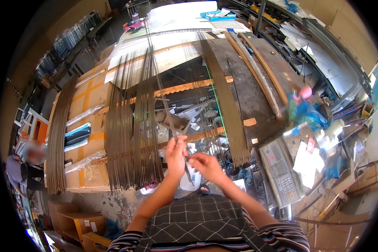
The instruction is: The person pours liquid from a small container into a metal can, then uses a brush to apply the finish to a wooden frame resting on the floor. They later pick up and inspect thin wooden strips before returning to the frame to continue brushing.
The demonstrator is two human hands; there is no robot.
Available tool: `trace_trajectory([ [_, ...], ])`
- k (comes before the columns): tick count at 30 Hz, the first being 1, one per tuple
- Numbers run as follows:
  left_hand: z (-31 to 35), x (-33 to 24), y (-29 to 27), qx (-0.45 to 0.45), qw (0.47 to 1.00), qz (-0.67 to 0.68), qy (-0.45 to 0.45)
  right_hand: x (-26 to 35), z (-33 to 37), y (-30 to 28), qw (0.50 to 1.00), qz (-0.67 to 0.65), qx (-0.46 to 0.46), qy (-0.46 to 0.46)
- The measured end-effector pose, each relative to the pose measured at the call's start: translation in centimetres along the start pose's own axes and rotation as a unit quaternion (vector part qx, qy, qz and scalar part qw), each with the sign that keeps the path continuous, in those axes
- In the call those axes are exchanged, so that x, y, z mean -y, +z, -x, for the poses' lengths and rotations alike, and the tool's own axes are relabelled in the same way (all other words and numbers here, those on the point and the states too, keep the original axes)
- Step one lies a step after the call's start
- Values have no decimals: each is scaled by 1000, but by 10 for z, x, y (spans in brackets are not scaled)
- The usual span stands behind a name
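Note:
My left hand (176,157) is closed around a small bundle of long, thin dark strips (166,110). The bundle slants away toward the far side of the table, and its near ends poke out below the hand. Just to the right, my right hand (206,167) has its fingers pinched at the same strips, close to their near ends. Left of the hands, many loose dark strips (132,155) lie across wavy-edged wooden slats (178,89). A dense row of similar strips (229,101) lies to the right, with a bright green line (216,101) along its left side.
Another dense bundle (59,143) rests on cardboard (82,98) at the left. On the right are a grey keypad device (279,168), blue plastic bags (313,117) and wooden bars (264,69). Scraps (189,113) show through the gap between slats. A person (19,172) is at far left.

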State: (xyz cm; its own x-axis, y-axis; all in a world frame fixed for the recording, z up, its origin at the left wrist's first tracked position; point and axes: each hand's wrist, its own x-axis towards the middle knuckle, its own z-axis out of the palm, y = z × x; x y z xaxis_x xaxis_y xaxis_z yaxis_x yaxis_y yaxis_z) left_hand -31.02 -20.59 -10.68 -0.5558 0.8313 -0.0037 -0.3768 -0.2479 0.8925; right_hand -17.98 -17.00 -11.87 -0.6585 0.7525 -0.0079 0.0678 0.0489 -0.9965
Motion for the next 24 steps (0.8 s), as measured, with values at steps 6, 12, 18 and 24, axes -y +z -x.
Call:
trace_trajectory([
  [6,1,5,17,45,998,-40,10,0,15,15,987,-139,-75,-8],
  [12,-5,-7,-1,-23,995,-99,15,-12,17,-4,968,77,-232,-63],
  [18,-14,-24,-14,-71,992,-89,53,-45,7,-23,934,178,-305,-47],
  [24,-12,-28,-22,-74,991,-87,73,-54,4,-32,921,235,-308,-32],
])
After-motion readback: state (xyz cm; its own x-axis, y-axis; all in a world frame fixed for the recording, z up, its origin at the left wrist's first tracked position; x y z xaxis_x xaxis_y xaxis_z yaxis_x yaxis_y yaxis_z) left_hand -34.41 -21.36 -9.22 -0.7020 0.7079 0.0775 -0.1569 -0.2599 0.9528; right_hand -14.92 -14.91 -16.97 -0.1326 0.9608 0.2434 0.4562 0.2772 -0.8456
